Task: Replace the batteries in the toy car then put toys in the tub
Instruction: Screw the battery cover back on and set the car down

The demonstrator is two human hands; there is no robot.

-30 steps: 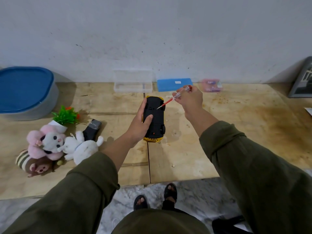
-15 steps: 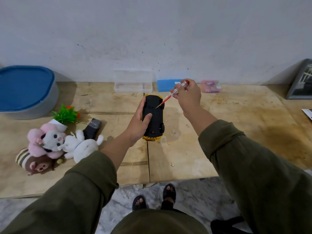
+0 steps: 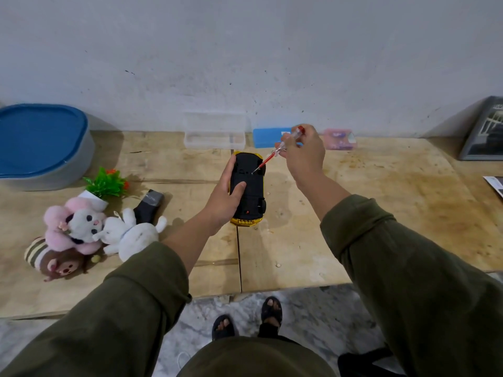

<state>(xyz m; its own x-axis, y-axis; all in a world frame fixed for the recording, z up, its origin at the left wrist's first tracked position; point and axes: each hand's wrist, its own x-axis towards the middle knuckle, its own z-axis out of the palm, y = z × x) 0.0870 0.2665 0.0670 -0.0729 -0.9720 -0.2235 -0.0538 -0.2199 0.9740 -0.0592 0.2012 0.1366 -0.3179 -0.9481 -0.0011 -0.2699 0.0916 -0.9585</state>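
A yellow toy car (image 3: 251, 194) lies upside down on the wooden table (image 3: 381, 202), its black underside facing up. My left hand (image 3: 224, 195) grips its left side, thumb across the underside. My right hand (image 3: 303, 152) pinches a red and clear screwdriver (image 3: 277, 152), whose tip touches the underside near the far end. Left of the car lie a pink and white plush (image 3: 74, 223), a white plush rabbit (image 3: 130, 232) and a brown striped plush (image 3: 54, 259). The grey tub (image 3: 43, 144) with a blue lid stands at the far left.
A small potted plastic plant (image 3: 104, 185) and a black remote-like item (image 3: 149, 204) lie near the plush toys. Against the wall sit a clear plastic box (image 3: 213, 133), a blue case (image 3: 268, 137) and a pink pack (image 3: 339, 138). A framed picture (image 3: 484, 131) leans at the far right.
My right hand has risen and shifted slightly away from me, tilting the screwdriver steeper while its tip stays on the car's underside. My left hand keeps hold of the car.
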